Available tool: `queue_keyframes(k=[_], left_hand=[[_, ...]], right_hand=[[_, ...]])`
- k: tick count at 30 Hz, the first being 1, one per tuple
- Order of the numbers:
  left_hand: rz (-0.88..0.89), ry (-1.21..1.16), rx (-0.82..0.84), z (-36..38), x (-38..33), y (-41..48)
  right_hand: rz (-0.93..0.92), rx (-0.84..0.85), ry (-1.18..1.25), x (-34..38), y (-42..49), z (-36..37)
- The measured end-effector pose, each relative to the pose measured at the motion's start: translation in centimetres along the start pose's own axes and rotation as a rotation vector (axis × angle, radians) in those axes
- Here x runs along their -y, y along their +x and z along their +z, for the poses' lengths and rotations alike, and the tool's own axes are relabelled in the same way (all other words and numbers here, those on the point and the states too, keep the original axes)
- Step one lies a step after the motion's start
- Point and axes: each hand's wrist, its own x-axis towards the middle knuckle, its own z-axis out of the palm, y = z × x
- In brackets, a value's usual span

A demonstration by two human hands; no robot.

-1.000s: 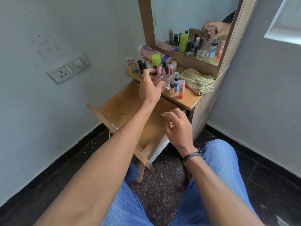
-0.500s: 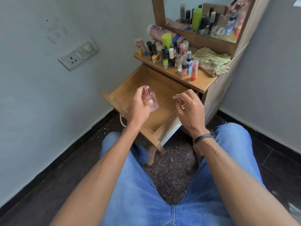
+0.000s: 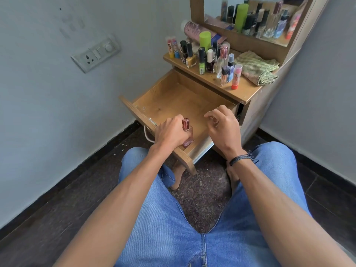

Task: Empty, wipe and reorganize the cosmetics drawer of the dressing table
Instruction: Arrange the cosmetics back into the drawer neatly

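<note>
The left hand (image 3: 170,132) grips a clear pink glass bottle with rose-gold cap (image 3: 187,132) in the near corner of the otherwise bare wooden drawer (image 3: 173,101). The right hand (image 3: 223,128) hovers beside, loosely curled, empty. Refilling seems just begun: the other cosmetics (image 3: 210,58) stand beyond the grip.

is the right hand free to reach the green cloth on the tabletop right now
Probably yes: the right hand holds nothing, hovering over the open drawer, and the cloth lies at the right end of the tabletop, beside the bottles, with nothing on it.

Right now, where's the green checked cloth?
Head view: the cloth lies folded at the right end of the tabletop, beside the red-based tube, below the mirror.
</note>
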Motion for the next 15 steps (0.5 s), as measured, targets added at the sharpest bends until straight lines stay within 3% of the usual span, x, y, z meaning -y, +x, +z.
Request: queue_keyframes(k=[8,15], left_hand=[[0.004,0.007,0.222,-1.1,0.1,-0.1],[0.013,-0.001,0.287,-1.4,-0.1,-0.5]], right_hand=[[0.028,0.026,0.002,-0.2,0.0,0.0],[0.031,0.047,0.006,-0.3,0.0,0.1]])
